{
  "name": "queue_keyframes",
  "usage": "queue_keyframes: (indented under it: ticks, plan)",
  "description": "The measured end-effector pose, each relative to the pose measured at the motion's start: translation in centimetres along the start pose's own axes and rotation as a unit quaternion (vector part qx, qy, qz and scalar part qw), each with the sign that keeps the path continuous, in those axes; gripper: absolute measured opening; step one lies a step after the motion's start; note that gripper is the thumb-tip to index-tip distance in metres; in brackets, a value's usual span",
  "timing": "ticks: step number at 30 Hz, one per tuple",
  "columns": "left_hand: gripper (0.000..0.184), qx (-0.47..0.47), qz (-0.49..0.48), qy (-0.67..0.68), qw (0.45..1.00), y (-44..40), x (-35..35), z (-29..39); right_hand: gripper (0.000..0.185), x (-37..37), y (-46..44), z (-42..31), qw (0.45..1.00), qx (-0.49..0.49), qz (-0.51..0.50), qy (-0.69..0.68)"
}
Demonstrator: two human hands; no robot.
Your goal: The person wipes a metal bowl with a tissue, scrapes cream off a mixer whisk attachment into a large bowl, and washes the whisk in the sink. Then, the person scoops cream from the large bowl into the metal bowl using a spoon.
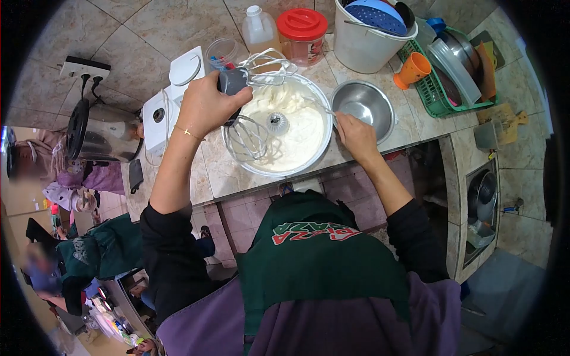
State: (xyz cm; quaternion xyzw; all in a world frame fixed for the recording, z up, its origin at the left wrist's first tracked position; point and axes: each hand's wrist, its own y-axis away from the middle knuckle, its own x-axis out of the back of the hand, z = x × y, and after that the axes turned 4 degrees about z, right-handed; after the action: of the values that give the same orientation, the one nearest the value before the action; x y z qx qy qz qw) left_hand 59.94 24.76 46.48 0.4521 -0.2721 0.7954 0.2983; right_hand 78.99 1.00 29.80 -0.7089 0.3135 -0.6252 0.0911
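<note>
My left hand [208, 104] is closed around the dark grey whisk head [234, 89], which holds two wire whisks over the left part of a white mixing bowl [325, 139]. Pale cream [300, 145] lies in the bowl around a central hub, thicker towards the back. At the bowl's right side my right hand [356, 135] grips a thin utensil [320, 105] that reaches over the rim into the cream. An empty steel bowl [368, 107] stands just right of the mixing bowl, partly behind my right hand.
The white mixer base [157, 124] and a blender jug [107, 133] are at left. Behind stand a plastic bottle [260, 32], a red-lidded jar [303, 38] and a white bucket [362, 50]. An orange cup [412, 70] and a green dish rack [433, 98] are at right. Other people are at far left.
</note>
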Motion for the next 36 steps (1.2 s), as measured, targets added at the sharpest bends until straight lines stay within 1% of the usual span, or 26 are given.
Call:
queue_keyframes:
  ticks: [2, 6, 9, 11, 13, 16, 18, 22, 24, 27, 30, 33, 36]
  plan:
    - [0.059, -0.006, 0.0, -0.003, 1.0, 0.1, 0.1, 0.1, 0.02, 0.0, 0.1, 0.0, 0.999, -0.013, 0.026, -0.038]
    - [0.06, -0.008, 0.005, -0.005, 1.0, 0.3, -0.1, -0.3, 0.019, 0.4, 0.2, 0.1, 1.0, 0.005, 0.021, -0.012]
    - [0.062, -0.02, 0.019, -0.002, 1.0, 0.4, -0.2, -0.5, 0.025, 1.1, -0.3, -0.4, 1.0, 0.006, 0.013, -0.026]
    - [0.062, -0.016, 0.015, -0.005, 1.0, 0.6, 0.0, -0.2, 0.028, 1.9, -0.9, -1.4, 0.996, 0.025, 0.08, -0.043]
    - [0.061, -0.011, 0.003, -0.003, 1.0, 0.7, 0.1, 0.1, 0.031, 2.8, -1.6, -2.2, 0.993, 0.043, 0.099, -0.049]
    - [0.06, -0.023, 0.028, 0.0, 0.999, 0.7, -0.3, -0.3, 0.035, 2.9, -2.1, -3.0, 0.987, 0.071, 0.134, -0.05]
    - [0.06, -0.017, 0.032, 0.033, 0.999, 0.8, -0.2, -0.2, 0.036, 2.7, -2.5, -3.2, 0.984, 0.083, 0.151, -0.043]
    - [0.06, 0.0, 0.016, 0.046, 0.999, 0.6, 0.0, 0.1, 0.039, 2.4, -2.7, -3.6, 0.986, 0.086, 0.138, -0.039]
    - [0.061, 0.004, 0.008, 0.044, 0.999, 0.7, 0.2, 0.4, 0.039, 2.4, -3.1, -3.9, 0.983, 0.086, 0.159, -0.041]
    - [0.061, 0.014, -0.006, 0.06, 0.998, 0.6, 0.3, 0.7, 0.039, 2.1, -3.5, -4.0, 0.982, 0.092, 0.16, -0.041]
    - [0.061, 0.005, -0.003, 0.053, 0.999, 0.6, 0.2, 0.9, 0.039, 2.1, -4.0, -3.9, 0.983, 0.113, 0.144, -0.031]
    - [0.061, 0.005, -0.003, 0.039, 0.999, 0.6, 0.0, 1.1, 0.038, 2.6, -4.4, -3.7, 0.985, 0.111, 0.133, -0.008]
    - [0.055, 0.005, -0.009, 0.017, 1.0, 0.7, -0.1, 1.3, 0.037, 2.8, -4.4, -3.8, 0.986, 0.105, 0.132, 0.005]
